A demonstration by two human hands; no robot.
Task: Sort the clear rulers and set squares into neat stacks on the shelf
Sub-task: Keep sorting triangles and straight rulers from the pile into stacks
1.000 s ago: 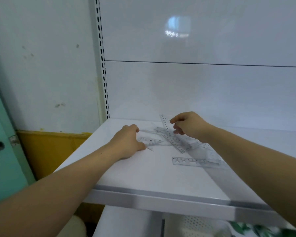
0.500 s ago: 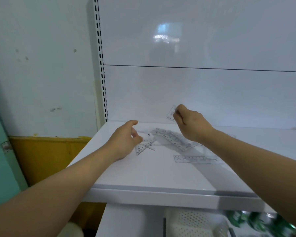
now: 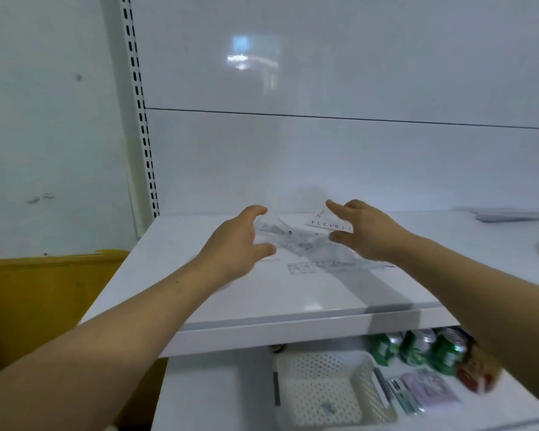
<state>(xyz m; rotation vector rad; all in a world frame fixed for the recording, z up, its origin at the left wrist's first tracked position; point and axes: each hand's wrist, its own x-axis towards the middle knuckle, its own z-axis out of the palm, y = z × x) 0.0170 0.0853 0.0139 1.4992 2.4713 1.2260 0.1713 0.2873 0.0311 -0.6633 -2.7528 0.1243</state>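
The right hand has lifted a set square clear of the pile below it on the shelf, pinching its corner. The left hand curves half-spread around a blurred clear piece; whether it grips is unclear. Sorting looks barely begun.

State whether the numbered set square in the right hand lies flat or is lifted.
Lifted: the right hand pinches the set square, clear of the shelf.
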